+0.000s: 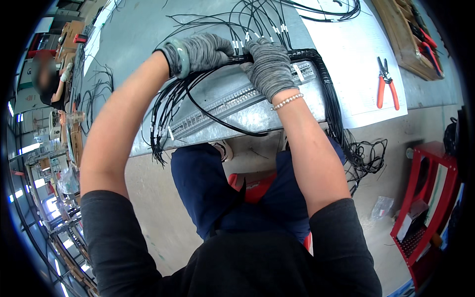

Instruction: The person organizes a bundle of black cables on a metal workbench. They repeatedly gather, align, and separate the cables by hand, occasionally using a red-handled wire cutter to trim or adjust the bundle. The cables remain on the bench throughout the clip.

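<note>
Both my hands wear grey knitted gloves and close round a thick bundle of black cables [324, 74] lying across the table. My left hand [200, 52] grips it on the left, with a pale green ring at that wrist. Close by, my right hand [269, 67] has its fingers wrapped round the same bundle. Between and beyond the hands, thin black wires with white labels [284, 30] fan out toward the far side. Below my left hand, more loose wire ends [161, 116] hang over the near edge. A slotted metal rail [217, 109] lies under the bundle.
Red-handled pliers [387, 86] rest on white paper sheets [366, 111] at the right. Beyond them is a wooden tool box [405, 39]. Coiled cable [366, 158] hangs off the table's right corner. A red metal rack [420, 198] stands on the floor. Another person [49, 79] is far left.
</note>
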Demonstrator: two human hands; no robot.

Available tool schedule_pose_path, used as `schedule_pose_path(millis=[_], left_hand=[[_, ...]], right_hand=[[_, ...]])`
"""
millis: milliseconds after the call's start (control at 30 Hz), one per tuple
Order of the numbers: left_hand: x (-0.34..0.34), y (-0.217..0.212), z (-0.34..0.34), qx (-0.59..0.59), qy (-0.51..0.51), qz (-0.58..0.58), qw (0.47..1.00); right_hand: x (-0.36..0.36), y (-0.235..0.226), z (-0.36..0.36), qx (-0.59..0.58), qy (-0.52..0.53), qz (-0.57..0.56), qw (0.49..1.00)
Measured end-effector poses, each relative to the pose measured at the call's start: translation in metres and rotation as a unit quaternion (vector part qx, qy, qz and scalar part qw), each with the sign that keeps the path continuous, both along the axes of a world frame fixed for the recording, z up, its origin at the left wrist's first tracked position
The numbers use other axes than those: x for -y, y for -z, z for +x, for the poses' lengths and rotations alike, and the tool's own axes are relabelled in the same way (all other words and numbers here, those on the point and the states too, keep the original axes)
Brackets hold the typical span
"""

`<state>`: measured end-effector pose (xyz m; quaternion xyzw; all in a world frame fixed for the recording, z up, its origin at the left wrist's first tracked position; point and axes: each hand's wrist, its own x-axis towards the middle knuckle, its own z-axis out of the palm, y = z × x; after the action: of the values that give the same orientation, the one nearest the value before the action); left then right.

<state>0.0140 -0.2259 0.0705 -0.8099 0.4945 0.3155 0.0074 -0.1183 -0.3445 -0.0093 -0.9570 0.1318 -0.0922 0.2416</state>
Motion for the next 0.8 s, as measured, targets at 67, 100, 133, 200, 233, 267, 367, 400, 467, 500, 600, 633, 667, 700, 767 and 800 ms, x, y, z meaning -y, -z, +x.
schedule_pose_path(millis=[67, 100, 133, 200, 233, 267, 367, 400, 467, 500, 600, 633, 667, 700, 767, 800], left_hand=[[-0.003, 0.002, 0.012, 0.000, 0.039, -0.025, 0.999], [-0.003, 0.007, 0.013, 0.044, 0.075, -0.037, 0.996], [-0.001, 0.013, 0.012, 0.086, 0.113, -0.051, 0.989], [-0.002, 0.017, 0.016, 0.089, 0.119, -0.069, 0.986], [-0.004, 0.018, 0.018, 0.088, 0.125, -0.074, 0.985], [-0.006, 0.020, 0.020, 0.088, 0.131, -0.079, 0.984], [-0.011, 0.028, 0.020, 0.113, 0.136, -0.102, 0.979], [-0.010, 0.033, 0.020, 0.126, 0.139, -0.103, 0.977], [-0.013, 0.033, 0.023, 0.145, 0.145, -0.082, 0.975], [-0.017, 0.033, 0.023, 0.133, 0.119, -0.074, 0.981], [0.002, 0.013, 0.010, 0.085, 0.084, -0.006, 0.993], [0.002, 0.013, 0.010, 0.082, 0.072, -0.009, 0.994], [0.003, 0.013, 0.012, 0.079, 0.060, -0.012, 0.995], [0.003, 0.013, 0.013, 0.076, 0.047, -0.015, 0.996], [0.005, -0.001, 0.006, 0.105, 0.049, -0.010, 0.993], [0.005, -0.009, -0.001, 0.128, 0.052, -0.004, 0.990]], right_hand=[[-0.002, -0.003, 0.000, 0.006, 0.000, -0.012, 1.000], [-0.003, -0.005, 0.000, 0.008, 0.001, -0.018, 1.000], [-0.004, -0.006, 0.001, -0.010, 0.000, -0.012, 1.000], [-0.004, -0.005, 0.001, -0.019, -0.008, -0.014, 1.000], [-0.005, -0.005, 0.001, -0.024, -0.012, -0.016, 1.000], [-0.005, -0.006, 0.001, -0.022, -0.009, -0.018, 1.000], [-0.005, -0.007, 0.000, -0.030, -0.004, -0.018, 0.999], [-0.002, -0.006, 0.001, -0.042, -0.007, -0.015, 0.999], [-0.004, -0.007, 0.004, -0.060, -0.019, -0.007, 0.998], [-0.006, -0.008, 0.005, -0.063, -0.016, -0.014, 0.998], [-0.011, -0.004, 0.002, -0.053, 0.002, -0.036, 0.998], [-0.015, -0.005, 0.002, -0.026, 0.003, -0.041, 0.999], [-0.018, -0.005, 0.002, 0.001, 0.003, -0.045, 0.999], [-0.018, -0.007, 0.003, -0.010, -0.002, -0.044, 0.999], [-0.015, -0.009, 0.006, -0.034, -0.010, -0.040, 0.999], [-0.016, -0.009, 0.005, -0.011, -0.009, -0.046, 0.999]])
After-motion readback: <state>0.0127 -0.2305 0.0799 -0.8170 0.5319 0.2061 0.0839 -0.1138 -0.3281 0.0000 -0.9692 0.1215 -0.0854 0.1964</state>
